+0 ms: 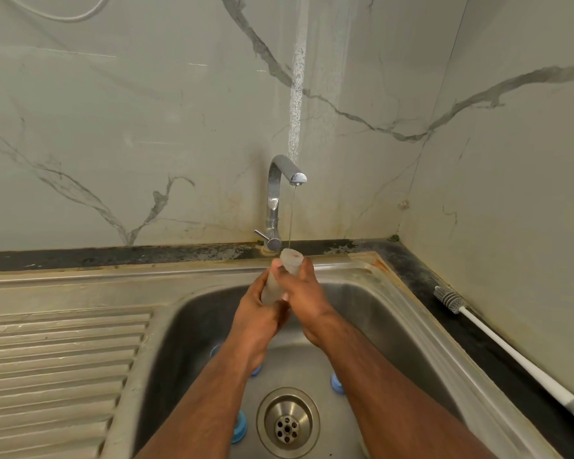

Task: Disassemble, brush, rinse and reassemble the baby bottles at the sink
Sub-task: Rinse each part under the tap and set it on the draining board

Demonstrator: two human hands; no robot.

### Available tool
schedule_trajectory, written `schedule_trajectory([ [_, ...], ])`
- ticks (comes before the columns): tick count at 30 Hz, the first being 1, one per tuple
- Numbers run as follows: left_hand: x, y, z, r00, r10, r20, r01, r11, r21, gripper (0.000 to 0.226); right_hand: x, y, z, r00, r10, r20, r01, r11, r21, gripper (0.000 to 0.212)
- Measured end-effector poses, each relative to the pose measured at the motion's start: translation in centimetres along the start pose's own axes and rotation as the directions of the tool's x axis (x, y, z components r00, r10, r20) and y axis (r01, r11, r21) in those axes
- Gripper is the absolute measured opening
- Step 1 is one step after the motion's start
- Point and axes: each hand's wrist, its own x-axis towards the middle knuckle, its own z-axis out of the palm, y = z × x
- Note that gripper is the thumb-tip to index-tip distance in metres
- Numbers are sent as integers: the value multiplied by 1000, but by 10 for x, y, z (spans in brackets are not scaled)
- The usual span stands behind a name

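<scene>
A clear, frosted baby bottle [289,261] stands almost upright over the sink, its open mouth under the thin stream of water from the chrome tap [280,180]. My left hand [257,309] grips its lower body from the left. My right hand [304,286] wraps round its upper part from the right. Blue bottle parts lie on the sink floor: one [240,425] left of the drain, one [337,383] right of it, and another [256,370] partly hidden under my left forearm.
The steel sink [388,313] has a drain [288,422] in the middle and a ribbed draining board [57,359] at left. A white long-handled bottle brush [497,339] lies on the dark counter at right, along the marble wall.
</scene>
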Motion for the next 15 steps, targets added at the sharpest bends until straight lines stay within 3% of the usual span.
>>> schedule_trajectory([
  [2, -2, 0, 2, 998, 34, -43, -29, 994, 104, 42, 5, -1, 6, 998, 13, -53, -14, 1000, -21, 45],
  [4, -3, 3, -2, 1000, -6, 23, 5, 999, 50, 30, 15, -9, 7, 997, 45, -66, -46, 999, -16, 46],
  [7, -7, 13, -7, 965, -118, 233, 165, 966, -197, 27, 30, -26, -9, 989, 115, 89, -125, 985, 121, 43],
  [9, -5, 13, -7, 948, -143, 283, 212, 950, -228, 29, 38, -32, -18, 958, 182, 223, -227, 953, 199, 39],
  [11, -3, 10, -2, 963, -131, 234, 188, 952, -240, 28, 39, -32, -10, 969, 189, 161, -214, 964, 160, 33],
  [15, 5, 4, -1, 990, -117, -76, 106, 985, -138, 26, 34, -18, 24, 992, 39, -123, -51, 993, -103, 45],
])
